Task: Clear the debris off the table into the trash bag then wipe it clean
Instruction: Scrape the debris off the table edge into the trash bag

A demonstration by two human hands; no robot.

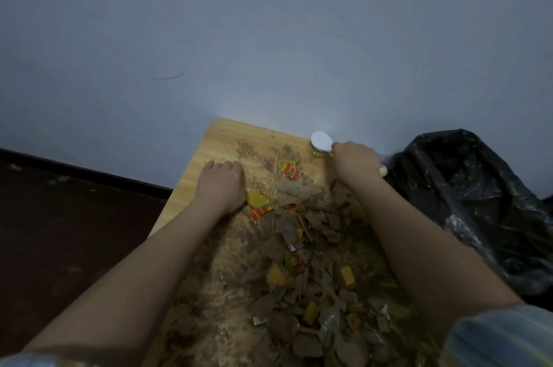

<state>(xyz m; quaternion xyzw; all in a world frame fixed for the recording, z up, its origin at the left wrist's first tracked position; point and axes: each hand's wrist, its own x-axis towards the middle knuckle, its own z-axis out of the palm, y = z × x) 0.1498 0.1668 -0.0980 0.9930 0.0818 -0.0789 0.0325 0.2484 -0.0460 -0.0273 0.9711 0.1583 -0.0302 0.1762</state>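
At centre left, the left hand (220, 184) rests knuckles-up on the wooden table (191, 184), holding nothing visible. Debris (302, 235) of torn cardboard and crumbs covers the middle. The right hand (354, 160) grips a brush (321, 141). The trash bag (466, 196) gapes at right. Clearing seems barely begun; wiping remains.
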